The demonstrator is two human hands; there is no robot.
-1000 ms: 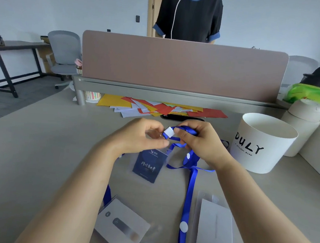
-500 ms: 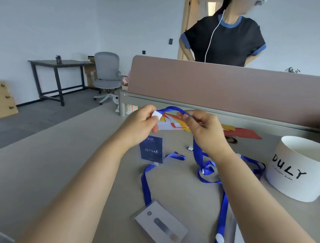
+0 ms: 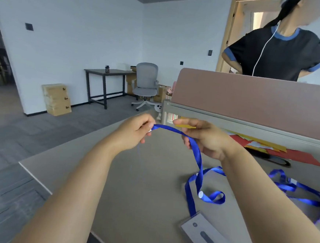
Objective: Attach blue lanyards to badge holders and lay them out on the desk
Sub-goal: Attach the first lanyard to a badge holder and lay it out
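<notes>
clearly the blue lanyard point(image 3: 173, 131) is a light, limp ribbon: the left grip point(image 3: 133, 133) pinches its white end piece, and the right grip point(image 3: 207, 139) is curled round the strap just beside it. the slack drops below the right grip onto the tabletop point(image 3: 140, 187), towards the badge holder point(image 3: 207, 238). it will probably twist and slide, so it is best held near the stiffer end piece.
</notes>
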